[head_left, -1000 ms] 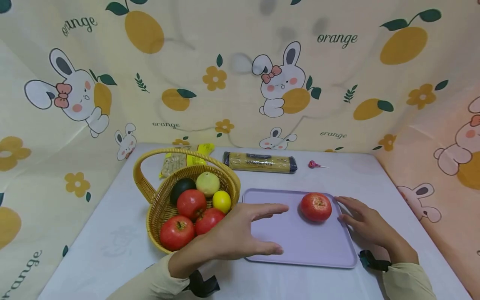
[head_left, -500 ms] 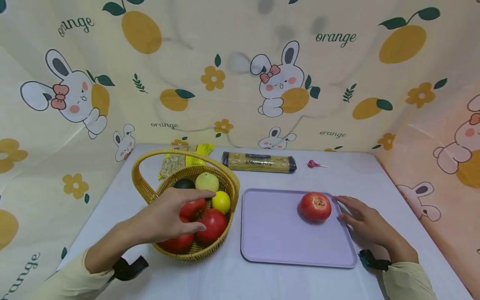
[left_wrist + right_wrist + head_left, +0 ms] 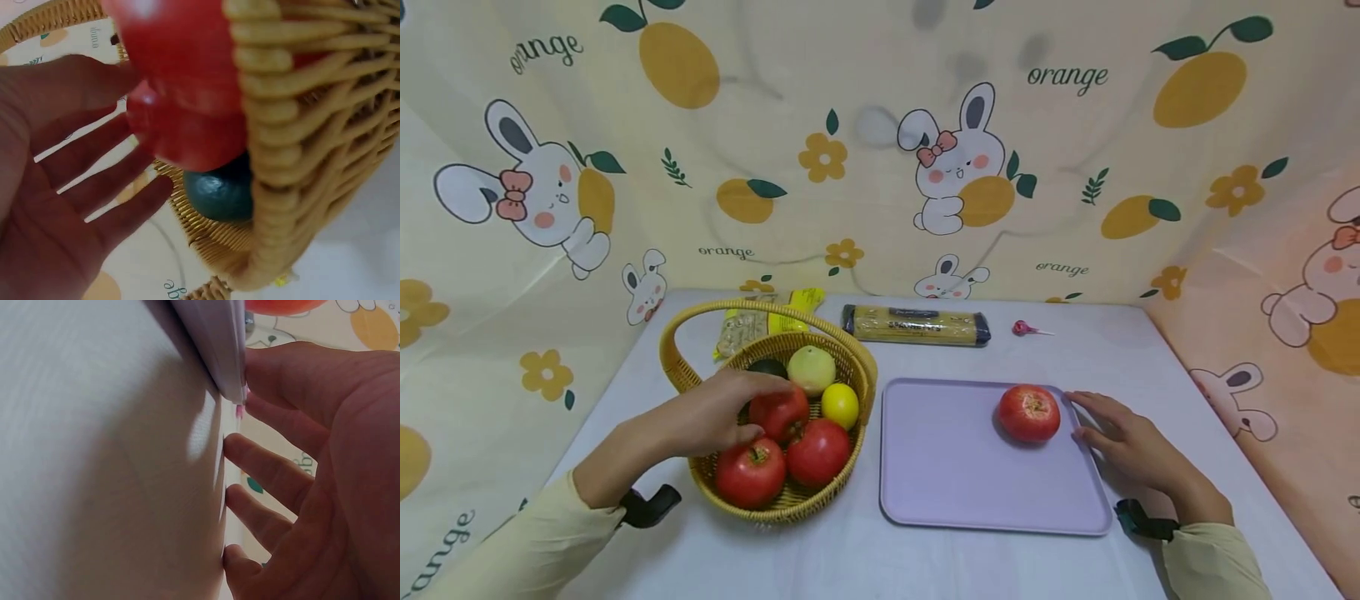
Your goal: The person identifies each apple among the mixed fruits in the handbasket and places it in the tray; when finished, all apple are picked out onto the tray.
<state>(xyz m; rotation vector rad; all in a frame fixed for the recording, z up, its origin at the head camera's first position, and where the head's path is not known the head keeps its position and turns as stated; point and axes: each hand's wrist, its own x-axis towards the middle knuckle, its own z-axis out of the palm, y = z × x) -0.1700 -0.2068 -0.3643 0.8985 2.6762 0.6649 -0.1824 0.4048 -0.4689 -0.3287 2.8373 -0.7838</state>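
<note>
In the head view my left hand (image 3: 711, 410) reaches over the wicker basket (image 3: 778, 515). Its thumb and fingers lie either side of the rear red apple (image 3: 781, 415). Seen from the left wrist, the fingers are spread and fairly straight, with fingertips right at the apple. Two more red apples (image 3: 750, 473) sit in front, beside a small yellow fruit (image 3: 840, 406), a pale green round fruit (image 3: 811, 370) and a partly hidden dark green fruit (image 3: 220, 192). My right hand (image 3: 1129, 447) rests with loose fingers at the right edge of the lilac tray (image 3: 955, 483).
One red apple (image 3: 1028, 414) sits on the tray near its far right corner. Behind stand a spaghetti pack (image 3: 917, 326), a yellow bag (image 3: 745, 329) and a lollipop (image 3: 1021, 328). The basket's handle (image 3: 676, 350) arches over its far left side.
My left hand has moved left from above the tray to the basket and come down around the rear apple. The right hand has stayed at the tray's edge.
</note>
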